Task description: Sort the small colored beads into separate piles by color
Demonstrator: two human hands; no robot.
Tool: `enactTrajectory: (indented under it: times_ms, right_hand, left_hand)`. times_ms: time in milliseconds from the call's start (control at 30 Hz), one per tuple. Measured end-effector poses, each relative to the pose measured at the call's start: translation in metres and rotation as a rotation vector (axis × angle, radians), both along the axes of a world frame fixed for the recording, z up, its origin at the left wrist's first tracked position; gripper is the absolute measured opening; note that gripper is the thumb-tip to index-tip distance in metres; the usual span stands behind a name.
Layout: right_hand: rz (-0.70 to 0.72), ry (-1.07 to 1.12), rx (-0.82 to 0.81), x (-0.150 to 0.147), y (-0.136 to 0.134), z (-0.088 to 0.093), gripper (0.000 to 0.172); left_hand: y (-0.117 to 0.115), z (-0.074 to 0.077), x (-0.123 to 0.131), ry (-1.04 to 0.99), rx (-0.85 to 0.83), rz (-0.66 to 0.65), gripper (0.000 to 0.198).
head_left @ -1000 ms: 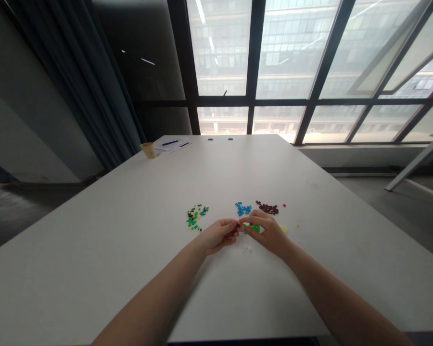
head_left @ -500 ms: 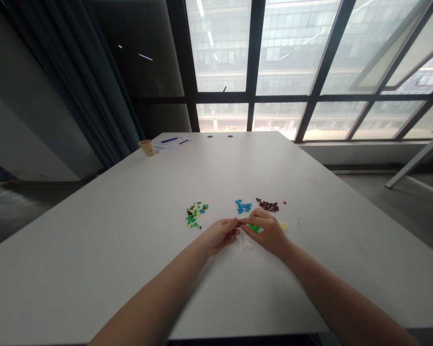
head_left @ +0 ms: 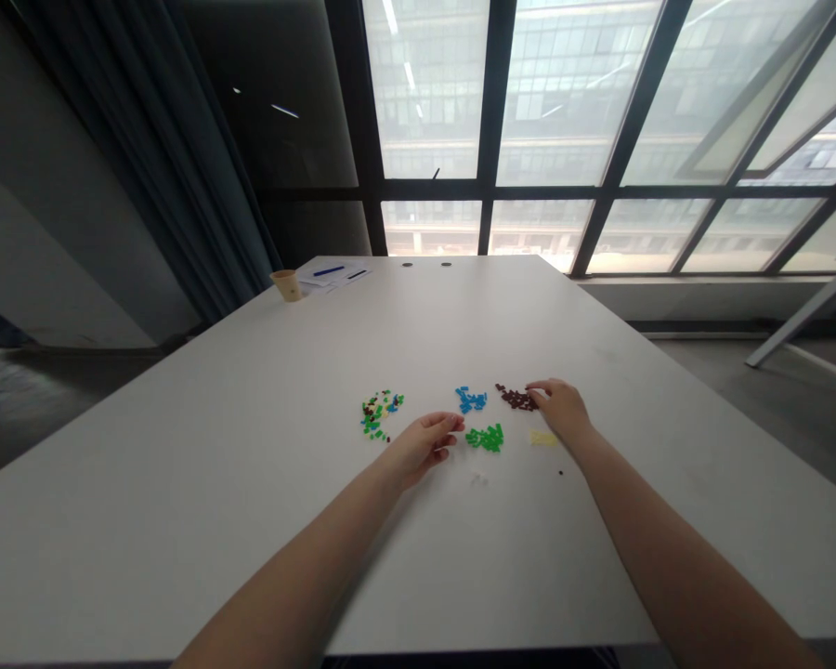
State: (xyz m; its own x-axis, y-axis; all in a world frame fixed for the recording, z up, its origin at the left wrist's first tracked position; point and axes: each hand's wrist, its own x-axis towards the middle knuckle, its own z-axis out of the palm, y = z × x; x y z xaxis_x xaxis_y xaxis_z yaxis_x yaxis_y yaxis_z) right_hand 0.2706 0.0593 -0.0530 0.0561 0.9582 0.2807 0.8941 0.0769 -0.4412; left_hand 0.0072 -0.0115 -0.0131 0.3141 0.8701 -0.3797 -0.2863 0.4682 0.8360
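Right hand (head_left: 555, 407) was open, fingertips right at the dark brown bricks (head_left: 516, 399) past the green pile (head_left: 486, 439), left hand (head_left: 424, 449) loosely open just left of that pile

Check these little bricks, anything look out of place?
One dark brown brick lies alone below the right hand, apart from the brown pile. The left pile also looks odd, its colours mixed, unlike the single-colour piles.

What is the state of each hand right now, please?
Left hand: half-curled; cannot tell if it holds anything.
Right hand: open, fingertips at the dark brown bricks, nothing visibly held.
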Motion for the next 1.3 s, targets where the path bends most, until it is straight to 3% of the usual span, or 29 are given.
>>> enactTrajectory:
  times_ms: [167, 433, 700, 833, 933, 1000, 1067, 1167, 1300]
  right_hand:
    - [-0.019, -0.002, -0.046, -0.007, 0.005, -0.005, 0.027]
    - [-0.042, 0.017, -0.105, -0.005, 0.008, -0.009, 0.029]
    - [-0.029, -0.007, -0.089, -0.006, 0.001, 0.001, 0.034]
    - [-0.018, -0.041, -0.08, -0.007, -0.004, 0.006, 0.033]
    - [-0.009, -0.012, -0.035, -0.009, -0.007, 0.009, 0.031]
    - [0.002, 0.009, -0.015, -0.011, -0.011, 0.012, 0.03]
    - [0.028, 0.033, -0.005, -0.015, -0.016, 0.015, 0.028]
    - [0.092, 0.069, 0.006, -0.021, -0.024, 0.021, 0.026]
    - [0.139, 0.083, 0.02, -0.028, -0.033, 0.028, 0.025]
  left_hand:
    - [0.001, -0.002, 0.002, 0.014, 0.024, 0.109, 0.028]
    - [0.003, -0.001, 0.001, 0.016, 0.004, 0.145, 0.026]
    - [0.003, 0.006, -0.002, 0.004, -0.008, 0.182, 0.024]
    - [0.012, 0.012, -0.016, 0.043, 0.055, 0.273, 0.026]
    - [0.029, 0.013, -0.041, 0.244, 0.239, 0.422, 0.025]
    - [0.041, 0.009, -0.062, 0.507, 0.431, 0.531, 0.023]
    - [0.05, 0.002, -0.08, 0.836, 0.647, 0.553, 0.022]
    - [0.058, -0.013, -0.095, 1.305, 0.781, 0.444, 0.026]
    - [0.061, -0.026, -0.095, 1.603, 0.712, 0.238, 0.031]
